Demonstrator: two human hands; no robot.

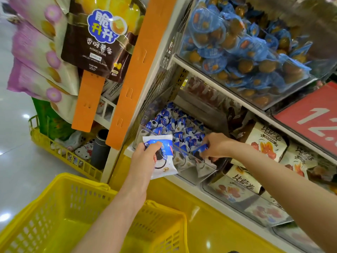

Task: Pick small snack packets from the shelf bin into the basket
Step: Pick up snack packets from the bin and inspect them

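Left hand [144,157]: fingers curled round blue-white snack packet [162,157], frame centre. Right hand [217,147]: pinches second blue packet [200,149] inside clear plastic shelf bin [209,167]. Yellow perforated plastic basket [60,212]: lower left.

Basket [54,207] partly beyond bottom edge

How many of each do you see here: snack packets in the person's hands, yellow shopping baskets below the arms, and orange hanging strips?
Held snack packets: 2, first packet in the left hand, second packet in the right hand
Yellow shopping basket: 1
Orange strips: 2, wide strip and narrow strip
Total: 5
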